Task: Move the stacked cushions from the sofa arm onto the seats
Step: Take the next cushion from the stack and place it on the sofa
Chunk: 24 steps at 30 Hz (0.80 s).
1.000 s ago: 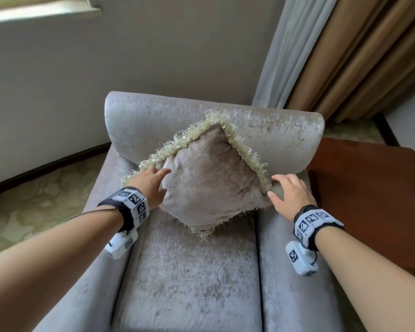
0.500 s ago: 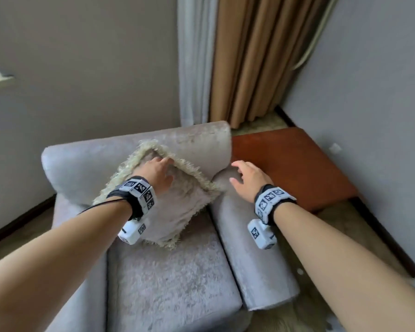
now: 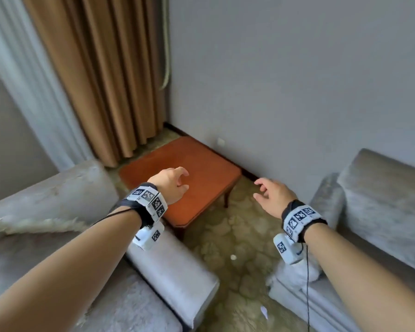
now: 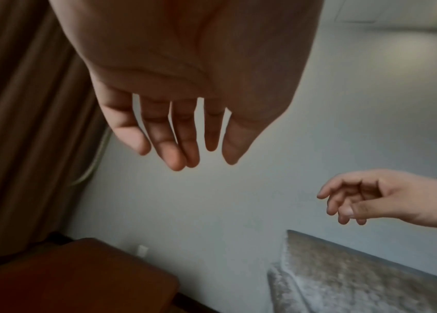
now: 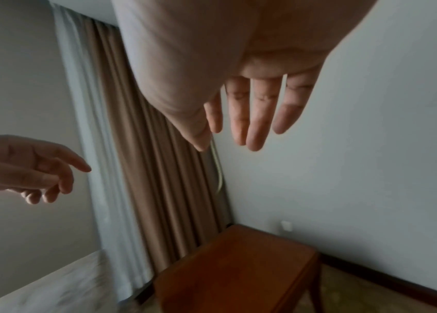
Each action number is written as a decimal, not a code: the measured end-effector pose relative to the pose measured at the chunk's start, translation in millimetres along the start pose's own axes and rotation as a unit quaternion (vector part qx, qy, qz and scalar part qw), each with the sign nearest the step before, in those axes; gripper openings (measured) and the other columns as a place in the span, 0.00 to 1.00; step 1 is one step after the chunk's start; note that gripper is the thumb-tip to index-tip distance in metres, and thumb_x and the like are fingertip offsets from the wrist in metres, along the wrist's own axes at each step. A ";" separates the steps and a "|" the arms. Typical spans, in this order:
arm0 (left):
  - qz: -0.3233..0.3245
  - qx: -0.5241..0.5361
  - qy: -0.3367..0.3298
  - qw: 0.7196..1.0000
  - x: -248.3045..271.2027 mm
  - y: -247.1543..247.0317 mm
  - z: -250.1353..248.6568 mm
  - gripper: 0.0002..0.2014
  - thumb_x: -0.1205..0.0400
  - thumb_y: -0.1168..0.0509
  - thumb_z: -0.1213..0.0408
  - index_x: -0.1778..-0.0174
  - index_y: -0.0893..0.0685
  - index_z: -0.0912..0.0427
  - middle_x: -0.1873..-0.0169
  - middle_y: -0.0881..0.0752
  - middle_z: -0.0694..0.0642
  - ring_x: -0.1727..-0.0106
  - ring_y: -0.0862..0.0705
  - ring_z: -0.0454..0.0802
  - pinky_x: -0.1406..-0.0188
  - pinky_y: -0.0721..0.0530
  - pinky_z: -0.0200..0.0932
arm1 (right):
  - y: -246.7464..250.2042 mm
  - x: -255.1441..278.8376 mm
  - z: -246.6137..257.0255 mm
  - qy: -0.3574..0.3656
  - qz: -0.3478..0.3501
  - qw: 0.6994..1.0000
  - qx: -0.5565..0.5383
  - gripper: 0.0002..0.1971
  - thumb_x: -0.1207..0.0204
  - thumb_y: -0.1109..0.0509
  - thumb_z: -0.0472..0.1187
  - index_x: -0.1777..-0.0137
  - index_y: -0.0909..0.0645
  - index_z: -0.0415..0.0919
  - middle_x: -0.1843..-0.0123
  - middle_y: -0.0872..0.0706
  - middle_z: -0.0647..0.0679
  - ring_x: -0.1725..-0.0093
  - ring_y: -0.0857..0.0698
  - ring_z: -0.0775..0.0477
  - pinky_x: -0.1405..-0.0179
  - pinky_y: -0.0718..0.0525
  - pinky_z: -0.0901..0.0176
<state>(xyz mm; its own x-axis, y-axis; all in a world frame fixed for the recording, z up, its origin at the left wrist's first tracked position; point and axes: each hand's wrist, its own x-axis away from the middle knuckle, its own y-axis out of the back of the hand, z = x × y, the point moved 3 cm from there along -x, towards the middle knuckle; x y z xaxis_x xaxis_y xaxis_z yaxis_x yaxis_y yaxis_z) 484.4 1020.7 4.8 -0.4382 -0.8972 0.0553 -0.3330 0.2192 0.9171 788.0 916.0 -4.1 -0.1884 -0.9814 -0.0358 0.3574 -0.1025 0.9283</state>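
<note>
Your left hand (image 3: 171, 185) and right hand (image 3: 274, 196): empty, fingers loose. Fringed cushion (image 3: 34, 225): on armchair seat. Stack: unseen.

Corner of a room with plain grey walls (image 3: 297, 80). Tan curtains (image 3: 101, 75) hang next to a sheer white one (image 3: 27, 75). A reddish-brown wooden side table (image 3: 201, 168) is tucked in the corner on patterned beige carpet (image 3: 237, 236), with a white wall socket (image 3: 220, 141) just behind it.
</note>
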 end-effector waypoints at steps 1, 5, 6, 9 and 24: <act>0.008 0.000 -0.025 1.000 -18.6 -9.7 -35.2 0.19 0.20 0.37 0.49 0.33 0.25 0.42 0.51 0.18 0.43 0.50 0.18 0.46 0.49 0.15 0.48 | 16.9 7.0 -33.9 -0.028 -0.016 0.999 0.000 0.17 0.25 0.30 0.52 0.37 0.22 0.55 0.48 0.16 0.56 0.53 0.15 0.52 0.51 0.15 0.51; 0.024 0.021 -0.098 0.995 -67.1 -51.3 -142.7 0.20 0.22 0.35 0.51 0.33 0.24 0.43 0.50 0.17 0.46 0.48 0.16 0.49 0.48 0.16 0.46 | 62.4 40.6 -129.4 -0.101 -0.062 0.993 -0.016 0.17 0.25 0.30 0.50 0.36 0.22 0.53 0.46 0.15 0.53 0.49 0.14 0.50 0.47 0.15 0.51; 0.034 0.034 -0.119 0.992 -75.7 -63.8 -172.2 0.20 0.23 0.34 0.51 0.34 0.23 0.43 0.51 0.17 0.46 0.48 0.16 0.50 0.47 0.16 0.47 | 73.5 53.0 -152.9 -0.121 -0.072 0.990 -0.019 0.17 0.24 0.30 0.49 0.35 0.22 0.52 0.45 0.15 0.53 0.49 0.14 0.50 0.46 0.15 0.51; 0.075 0.061 -0.176 0.980 -91.3 -102.5 -260.2 0.18 0.23 0.33 0.52 0.36 0.21 0.42 0.53 0.16 0.45 0.50 0.16 0.48 0.47 0.16 0.48 | 100.7 97.5 -218.1 -0.196 -0.093 0.976 -0.034 0.18 0.23 0.31 0.48 0.34 0.23 0.52 0.45 0.16 0.53 0.50 0.16 0.50 0.46 0.16 0.51; 0.254 0.064 -0.449 0.854 -123.5 -296.1 -640.6 0.18 0.19 0.35 0.57 0.31 0.23 0.48 0.53 0.16 0.46 0.51 0.15 0.48 0.47 0.16 0.48 | 176.9 307.0 -463.0 -0.505 -0.263 0.815 -0.105 0.19 0.24 0.28 0.45 0.33 0.22 0.50 0.50 0.18 0.53 0.53 0.16 0.53 0.49 0.14 0.52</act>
<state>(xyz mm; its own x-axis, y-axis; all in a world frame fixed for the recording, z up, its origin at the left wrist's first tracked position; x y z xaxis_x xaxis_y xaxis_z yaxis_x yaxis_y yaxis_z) 1171.9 821.0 -20.7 -0.9980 -0.0304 0.0553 0.0271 0.5844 0.8110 1217.0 521.5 -22.3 -0.9854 -0.1699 0.0137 0.1137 -0.5954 0.7954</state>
